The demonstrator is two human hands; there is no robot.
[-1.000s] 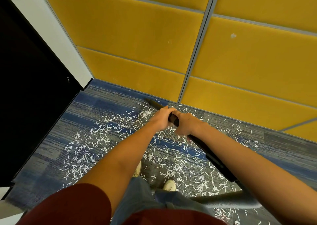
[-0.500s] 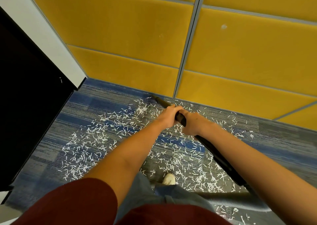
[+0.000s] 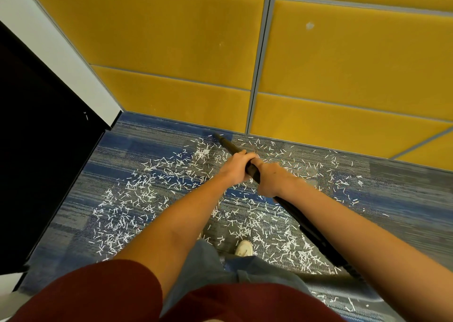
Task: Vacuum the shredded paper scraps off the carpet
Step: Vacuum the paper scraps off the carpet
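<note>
Since a second ago the vacuum wand [image 3: 308, 226] has slid forward, so that its tip now lies almost at the foot of the yellow wall panels [image 3: 171, 39], just left of the grey vertical seam between them, and both hands have gone forward with it. The left hand [image 3: 234, 168] wraps its fingers over the top of the black tube, ahead of the right hand [image 3: 270, 180], which closes round the tube just behind it; a short stretch of wand shows between the two. From the right hand the wand runs back and down to the right under the right forearm and meets a grey hose [image 3: 343, 285] that lies across the floor at the lower right. The paper scraps [image 3: 137, 199], short white slivers, lie thickly over the blue and grey striped carpet [image 3: 152, 145]: a wide patch to the left of the left arm, a small clump just left of the wand's tip, more between the arms and around a white shoe [image 3: 244, 248], and a thinner scatter to the right of the wand along the wall. A dark panel [image 3: 36, 150] with a white edge stands at the left border of the carpet. A maroon sleeve [image 3: 98, 292] fills the lower edge of the view.
</note>
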